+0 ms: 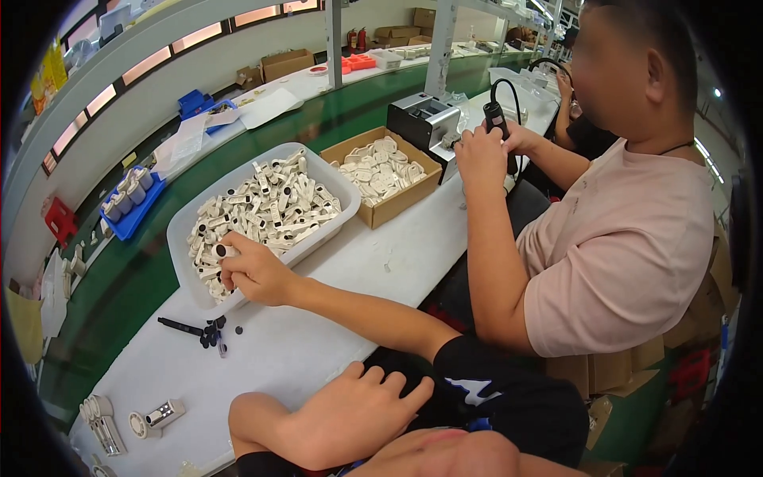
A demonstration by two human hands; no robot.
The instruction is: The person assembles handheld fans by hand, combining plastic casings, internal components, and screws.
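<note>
My right hand reaches over the near wall of a translucent white bin heaped with small white plastic parts. Between its thumb and fingers is a white plastic part with a dark round spot. Most of that part is hidden by the fingers or blends into the heap. My left arm lies folded across my body. At its end my left hand rests palm down near my right sleeve, fingers loosely spread, holding nothing.
A cardboard box of flat white pieces adjoins the bin. Black small parts and a pen-like stick lie nearby; white assemblies sit at the near left. A co-worker at right holds a black corded tool beside a machine. A green conveyor runs behind.
</note>
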